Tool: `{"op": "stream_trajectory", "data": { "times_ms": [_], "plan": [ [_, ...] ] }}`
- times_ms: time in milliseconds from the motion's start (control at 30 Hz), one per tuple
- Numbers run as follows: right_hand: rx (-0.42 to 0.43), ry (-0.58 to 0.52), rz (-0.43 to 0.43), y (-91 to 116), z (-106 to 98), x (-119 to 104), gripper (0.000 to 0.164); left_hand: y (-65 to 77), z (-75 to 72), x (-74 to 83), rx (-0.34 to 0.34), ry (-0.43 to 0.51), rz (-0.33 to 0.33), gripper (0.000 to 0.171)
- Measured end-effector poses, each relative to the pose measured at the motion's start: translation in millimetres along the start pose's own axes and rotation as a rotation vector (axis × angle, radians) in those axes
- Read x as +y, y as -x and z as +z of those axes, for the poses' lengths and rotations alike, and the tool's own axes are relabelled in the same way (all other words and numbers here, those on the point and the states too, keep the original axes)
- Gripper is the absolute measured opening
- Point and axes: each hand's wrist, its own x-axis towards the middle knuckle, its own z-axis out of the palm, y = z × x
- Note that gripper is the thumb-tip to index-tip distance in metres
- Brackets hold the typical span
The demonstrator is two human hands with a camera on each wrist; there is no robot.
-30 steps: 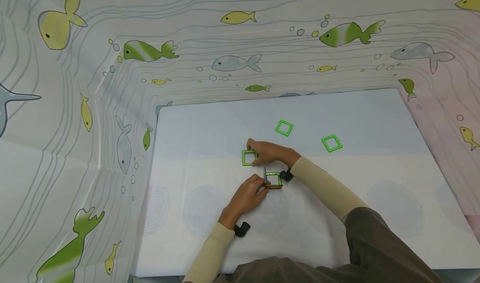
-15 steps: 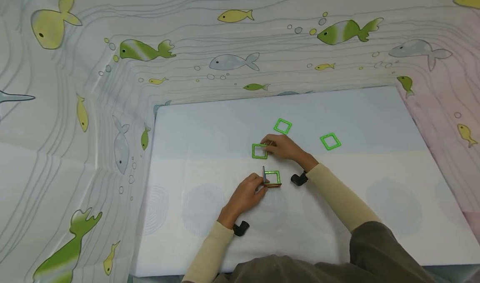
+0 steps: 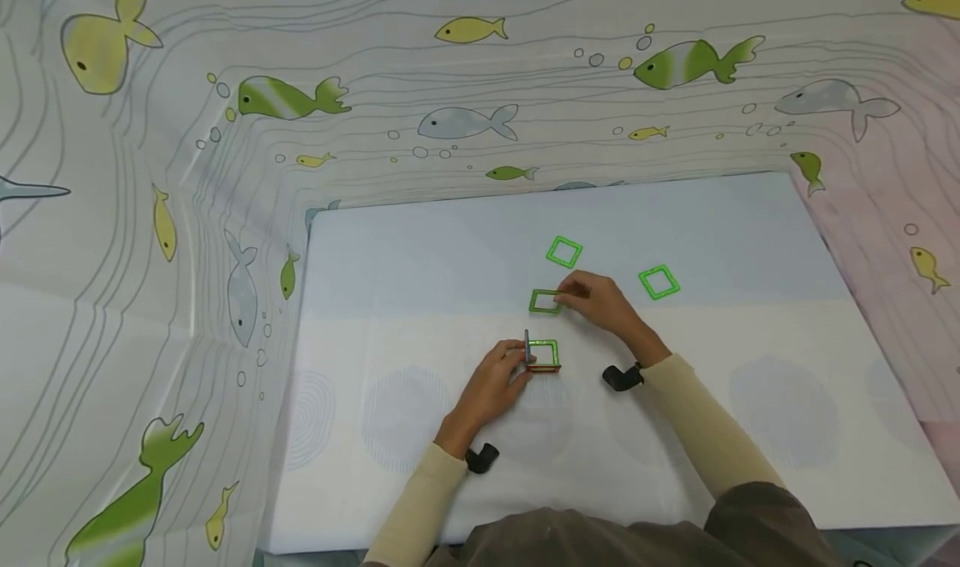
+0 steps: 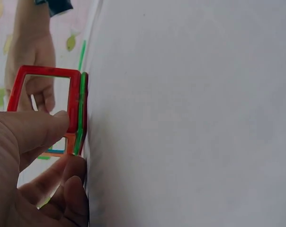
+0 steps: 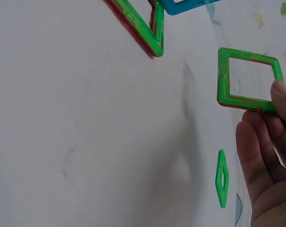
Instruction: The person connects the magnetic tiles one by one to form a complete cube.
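My left hand (image 3: 491, 388) grips the left side of a small structure of square magnetic tiles, its thumb against an upright red tile (image 4: 48, 71). A green tile (image 3: 556, 353) lies flat as its base, and a blue tile (image 3: 527, 346) stands at the left edge. Part of an orange tile (image 4: 71, 142) shows beyond the thumb. Between thumb and fingers, my right hand (image 3: 606, 307) pinches another green square tile (image 5: 223, 78) by one side, tilted, just beyond the structure. Its near face is green, with red showing along its edges.
Two loose green square tiles lie farther back: one tile (image 3: 570, 243) beyond the right hand, another tile (image 3: 647, 287) to its right. They rest on a white table (image 3: 420, 509) backed by a fish-patterned curtain (image 3: 375, 42).
The right hand has lifted the green tile and carried it to the right, turning it to a tilt. The left hand stays at the tile structure.
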Motion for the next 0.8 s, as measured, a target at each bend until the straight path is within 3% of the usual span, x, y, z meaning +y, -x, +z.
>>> {"op": "stream_trajectory", "data": {
  "times_ms": [167, 433, 800],
  "plan": [
    [0.052, -0.001, 0.042, 19.9, -7.4, 1.0, 0.014, -1.0, 0.5, 0.6, 0.005, -0.006, -0.01, 0.024],
    [0.079, 0.049, -0.077, 41.3, -3.7, -2.2, 0.007, -0.7, 1.0, 1.8, 0.018, -0.007, -0.026, 0.026],
    [0.075, 0.031, -0.155, 46.3, 9.0, -0.5, 0.011, -0.9, 3.7, 0.8, 0.009, -0.022, -0.036, 0.024]
  ]
}}
